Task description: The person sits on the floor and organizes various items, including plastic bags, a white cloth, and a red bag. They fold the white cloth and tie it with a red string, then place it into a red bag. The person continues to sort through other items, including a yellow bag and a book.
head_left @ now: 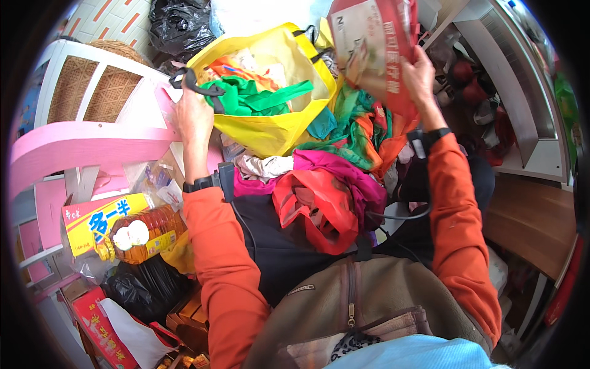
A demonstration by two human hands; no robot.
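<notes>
My left hand (193, 113) grips the black strap handle (196, 83) at the left rim of a yellow bag (267, 131). The bag gapes wide, with green cloth (244, 97) and orange fabric inside. Up at the right, my right hand (418, 76) holds a flat red bag (392, 50) with printed writing and a picture panel. Below it lies a heap of green and orange cloth (357, 124). On my lap rest a crumpled red plastic bag (318, 207) and magenta cloth (364, 184).
To my left stand a pink wooden rail (92, 140), a yellow carton (106, 219), a bottle of amber oil (147, 235) and a black plastic bag (143, 286). Another black bag (179, 27) sits at the back. A cabinet with shoes (484, 110) is at the right.
</notes>
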